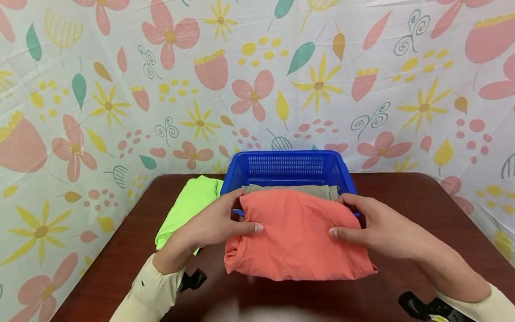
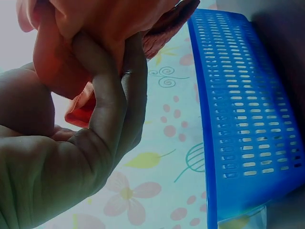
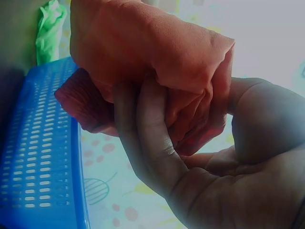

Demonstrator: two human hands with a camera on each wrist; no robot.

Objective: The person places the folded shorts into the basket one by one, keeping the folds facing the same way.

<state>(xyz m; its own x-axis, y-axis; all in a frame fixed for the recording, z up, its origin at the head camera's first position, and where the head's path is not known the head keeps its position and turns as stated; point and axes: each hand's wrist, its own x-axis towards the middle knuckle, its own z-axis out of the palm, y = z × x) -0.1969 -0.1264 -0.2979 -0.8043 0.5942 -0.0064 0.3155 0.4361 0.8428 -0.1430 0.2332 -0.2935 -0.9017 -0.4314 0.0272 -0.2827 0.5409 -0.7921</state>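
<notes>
Both hands hold a folded coral-orange cloth [image 1: 297,237] up in front of the blue basket. My left hand [image 1: 219,221] grips its left side, thumb on the near face and fingers behind. On the other side my right hand [image 1: 376,223] grips it the same way. In the left wrist view the fingers [image 2: 107,95] curl under the cloth's folds, and in the right wrist view the fingers [image 3: 152,124] press into its underside. Behind the cloth, the blue plastic basket [image 1: 233,170] shows its slotted walls. A grey-beige folded cloth [image 1: 318,191] lies in it, partly hidden by the coral one.
A bright lime-green folded cloth [image 1: 191,203] lies on the dark brown table [image 1: 406,197], left of the basket. A sheet with printed flowers [image 1: 253,96] hangs behind and on both sides of the table.
</notes>
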